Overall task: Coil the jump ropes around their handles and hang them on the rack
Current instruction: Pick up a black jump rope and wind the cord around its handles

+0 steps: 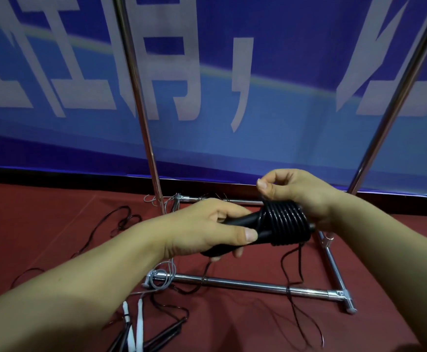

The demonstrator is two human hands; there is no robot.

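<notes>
My left hand [207,229] grips the black jump rope handles [243,224] held together at chest height. Black rope is wound in several tight turns into a coil [286,223] round the handles' right end. My right hand [299,194] sits over that coil with fingers curled, pinching the thin rope at its top. The loose tail of the black rope [296,280] hangs down from the coil to the floor. The chrome rack [245,284] stands right behind my hands, its base bars on the red carpet and two uprights rising out of view.
More jump ropes lie on the red carpet [245,323]: white handles [135,323] and dark handles [164,336] at the bottom, a grey cord [163,278] looped at the rack's foot, thin black cords [121,219] to the left. A blue banner [258,110] hangs behind.
</notes>
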